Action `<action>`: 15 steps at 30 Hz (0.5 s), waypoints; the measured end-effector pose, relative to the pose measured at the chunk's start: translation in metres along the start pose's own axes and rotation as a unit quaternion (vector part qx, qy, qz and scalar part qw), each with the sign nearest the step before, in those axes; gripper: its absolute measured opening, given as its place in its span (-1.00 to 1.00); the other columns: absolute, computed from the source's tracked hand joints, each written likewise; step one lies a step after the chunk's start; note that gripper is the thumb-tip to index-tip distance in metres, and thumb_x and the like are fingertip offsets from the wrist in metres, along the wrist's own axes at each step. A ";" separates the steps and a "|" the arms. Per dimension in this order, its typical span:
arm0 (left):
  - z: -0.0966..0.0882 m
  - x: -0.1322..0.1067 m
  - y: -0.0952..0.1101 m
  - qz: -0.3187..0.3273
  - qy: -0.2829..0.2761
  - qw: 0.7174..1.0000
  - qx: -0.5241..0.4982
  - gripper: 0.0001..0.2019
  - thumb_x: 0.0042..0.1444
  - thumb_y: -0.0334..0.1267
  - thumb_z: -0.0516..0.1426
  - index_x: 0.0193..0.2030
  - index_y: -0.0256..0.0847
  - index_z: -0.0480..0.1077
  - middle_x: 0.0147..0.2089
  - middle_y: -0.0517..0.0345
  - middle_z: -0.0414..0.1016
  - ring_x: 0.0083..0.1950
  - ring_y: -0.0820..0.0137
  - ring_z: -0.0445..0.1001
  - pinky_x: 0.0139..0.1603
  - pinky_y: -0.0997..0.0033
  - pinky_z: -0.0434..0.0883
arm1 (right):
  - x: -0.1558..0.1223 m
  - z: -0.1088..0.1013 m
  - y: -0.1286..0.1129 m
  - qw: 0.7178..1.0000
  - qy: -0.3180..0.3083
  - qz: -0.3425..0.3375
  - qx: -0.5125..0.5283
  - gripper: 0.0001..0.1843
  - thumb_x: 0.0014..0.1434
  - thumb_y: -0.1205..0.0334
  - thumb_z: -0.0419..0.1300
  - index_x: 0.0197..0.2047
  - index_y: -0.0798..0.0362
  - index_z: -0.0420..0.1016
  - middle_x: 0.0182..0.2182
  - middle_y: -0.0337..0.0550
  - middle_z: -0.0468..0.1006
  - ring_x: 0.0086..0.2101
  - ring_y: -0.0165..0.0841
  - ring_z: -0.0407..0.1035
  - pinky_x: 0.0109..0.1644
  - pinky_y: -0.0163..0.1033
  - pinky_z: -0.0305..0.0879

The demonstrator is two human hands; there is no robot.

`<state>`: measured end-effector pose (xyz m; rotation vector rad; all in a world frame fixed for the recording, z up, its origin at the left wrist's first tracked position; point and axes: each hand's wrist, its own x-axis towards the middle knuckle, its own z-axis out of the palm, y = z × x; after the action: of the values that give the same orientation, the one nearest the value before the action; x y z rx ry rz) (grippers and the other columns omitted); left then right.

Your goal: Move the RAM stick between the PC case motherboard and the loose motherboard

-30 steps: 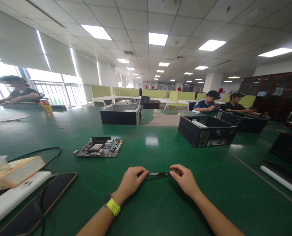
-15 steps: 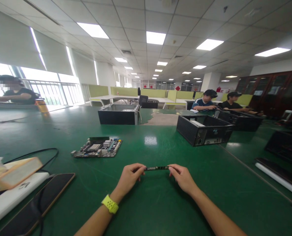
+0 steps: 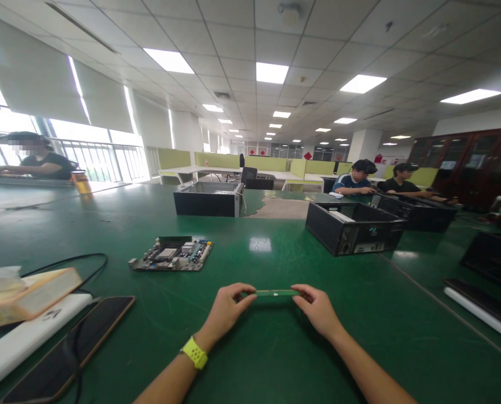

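Observation:
Between my two hands a thin green RAM stick (image 3: 274, 293) is held level above the green table. My left hand (image 3: 230, 306), with a yellow-green band at the wrist, pinches its left end between thumb and fingers. The opposite end is pinched by my right hand (image 3: 317, 308). A plain green side of the stick faces me, with a small white mark on it. Beyond my left hand a motherboard (image 3: 172, 255) lies flat on the table, apart from the hands.
Open computer cases stand farther back, one at centre (image 3: 208, 203) and another at right (image 3: 354, 227). At left lie a tissue box (image 3: 35, 300), a white power bank (image 3: 40, 322), a dark phone-like slab (image 3: 77, 342) and a black cable. Several people sit at tables beyond.
The RAM stick has been turned in my fingers: its chip-covered side showed before, its green side shows now. Both hands still hold its ends. The camera view has shifted slightly.

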<state>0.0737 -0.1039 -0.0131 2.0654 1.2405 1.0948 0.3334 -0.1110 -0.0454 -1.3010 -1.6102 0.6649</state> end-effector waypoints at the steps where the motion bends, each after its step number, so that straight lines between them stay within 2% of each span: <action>1: 0.000 0.000 0.000 0.005 0.002 1.000 0.009 -0.73 0.04 -0.09 0.13 -0.23 -0.21 0.51 -0.33 0.12 0.55 -0.42 0.43 0.41 -0.33 0.46 0.35 | 0.000 0.000 0.001 1.000 0.002 -0.004 -0.004 -0.64 0.02 0.11 0.15 -0.13 0.07 0.52 -0.43 -0.19 0.49 -0.48 -0.38 0.30 -0.37 -0.29 0.24; 5: -0.001 0.000 0.000 0.018 0.002 0.999 0.029 -0.74 0.06 -0.10 0.13 -0.21 -0.19 0.50 -0.28 0.13 0.55 -0.39 0.43 0.41 -0.29 0.46 0.34 | 0.001 -0.001 0.001 1.000 -0.003 -0.010 -0.009 -0.66 0.03 0.13 0.14 -0.13 0.07 0.51 -0.39 -0.19 0.49 -0.41 -0.35 0.34 -0.31 -0.29 0.26; 15: -0.001 -0.002 -0.003 0.031 0.002 0.998 0.054 -0.73 0.08 -0.08 0.10 -0.19 -0.17 0.49 -0.26 0.14 0.55 -0.36 0.42 0.42 -0.27 0.45 0.34 | -0.001 -0.001 0.002 1.000 -0.011 -0.014 -0.012 -0.68 0.03 0.13 0.14 -0.15 0.06 0.51 -0.41 -0.20 0.48 -0.41 -0.36 0.34 -0.32 -0.29 0.26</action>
<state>0.0710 -0.1040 -0.0153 2.1954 1.2713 1.0820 0.3349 -0.1114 -0.0466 -1.2891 -1.6561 0.6474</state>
